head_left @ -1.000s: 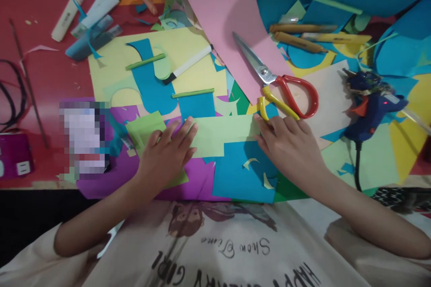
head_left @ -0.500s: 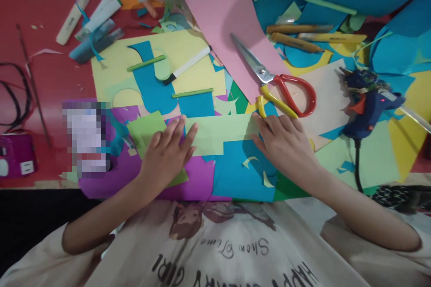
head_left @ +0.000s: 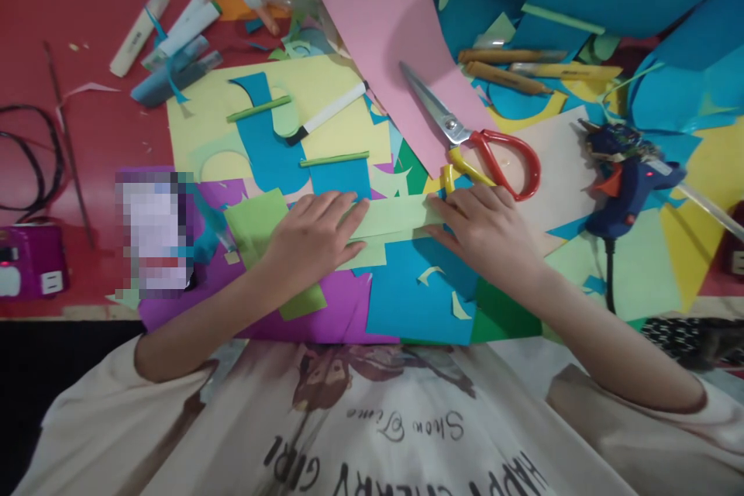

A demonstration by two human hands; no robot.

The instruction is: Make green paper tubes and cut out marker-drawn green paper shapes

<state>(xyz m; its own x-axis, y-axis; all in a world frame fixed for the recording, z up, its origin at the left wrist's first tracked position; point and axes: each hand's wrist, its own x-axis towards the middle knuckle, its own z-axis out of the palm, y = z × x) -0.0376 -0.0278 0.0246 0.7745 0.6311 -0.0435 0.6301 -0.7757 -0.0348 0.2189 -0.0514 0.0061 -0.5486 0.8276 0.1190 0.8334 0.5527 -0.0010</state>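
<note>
A pale green paper strip (head_left: 401, 215) stretches between my two hands, bowed slightly along its lower edge over another pale green piece of paper (head_left: 375, 254). My left hand (head_left: 317, 236) has its thumb and fingers at the strip's left end. At the right end, my right hand (head_left: 485, 229) grips the strip between thumb and fingers; both ends are partly hidden. Scissors (head_left: 450, 125) with red and yellow handles lie just beyond my right hand, one handle partly covered by it. A darker green paper piece (head_left: 256, 217) lies beside my left hand.
A blue glue gun (head_left: 619, 194) with a lit red light lies at right. Markers (head_left: 174, 54) and a blurred-out phone (head_left: 154, 236) are at left. A black-capped white marker (head_left: 331, 112) and green rolled strips (head_left: 334, 159) lie ahead. Pink paper (head_left: 372, 15) reaches toward the scissors.
My left hand has moved right along the strip, closer to my right hand. The strip's lower edge now bows up from the paper below. The view has shifted slightly.
</note>
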